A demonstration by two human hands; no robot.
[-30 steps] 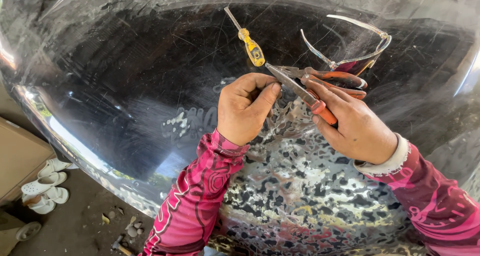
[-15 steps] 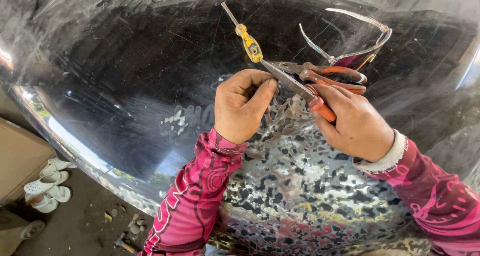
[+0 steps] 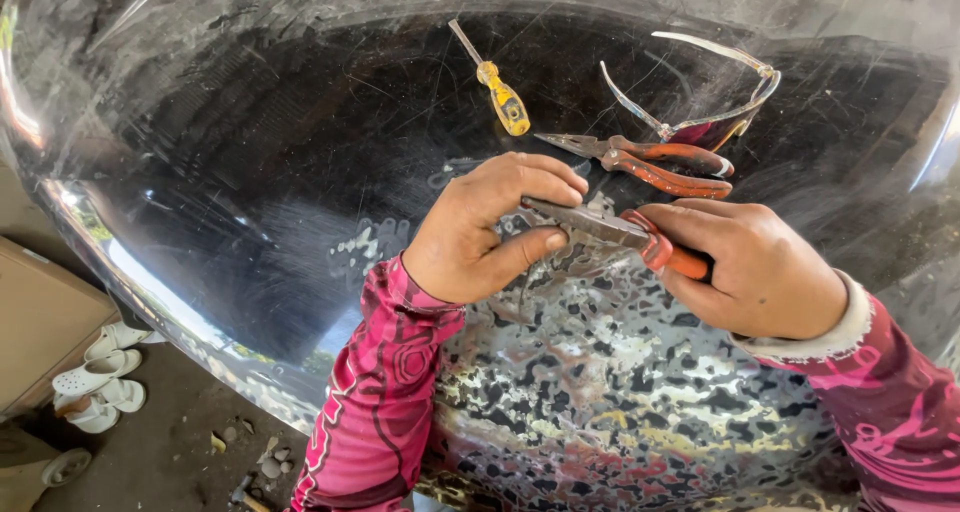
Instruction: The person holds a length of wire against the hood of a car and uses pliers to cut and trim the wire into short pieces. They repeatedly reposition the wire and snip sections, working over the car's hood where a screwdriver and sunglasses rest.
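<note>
Pliers [image 3: 610, 230] are gripped by the orange handles in the right hand [image 3: 760, 267]; the metal jaws are pinched by the left hand [image 3: 490, 227]. Judged stiff and light, they are best held at the handles. Farther off lie second pliers [image 3: 650, 159], a screwdriver [image 3: 497, 87] and glasses [image 3: 715, 97] on the shiny dark panel [image 3: 250, 172].

A plain brown cardboard box [image 3: 40, 327] stands at the left edge on the floor, just beside white sandals [image 3: 95, 377]. No labels, signs or screens show.
</note>
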